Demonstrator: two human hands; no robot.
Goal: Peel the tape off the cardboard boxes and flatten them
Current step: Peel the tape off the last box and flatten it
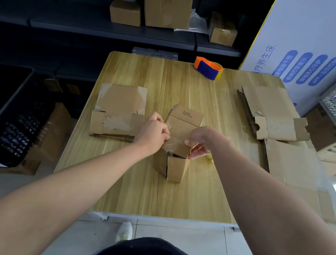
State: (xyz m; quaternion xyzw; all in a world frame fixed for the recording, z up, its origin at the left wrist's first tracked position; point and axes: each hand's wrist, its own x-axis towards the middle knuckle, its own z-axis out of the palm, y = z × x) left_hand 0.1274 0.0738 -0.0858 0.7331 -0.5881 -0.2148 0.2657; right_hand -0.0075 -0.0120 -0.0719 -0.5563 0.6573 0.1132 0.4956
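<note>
Brown cardboard: one small box [179, 142] stands, three flat boxes [118, 110] lie on the wooden tabletop [152, 191].
Left hand [153, 131] pinches shiny clear tape [167, 144]; right hand [199, 141] grips the box flap.

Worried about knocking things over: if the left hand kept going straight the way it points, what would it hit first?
The small brown cardboard box. The left hand points right and away, its fingers pinching clear tape on that box's side. Depth beyond is unclear.
</note>
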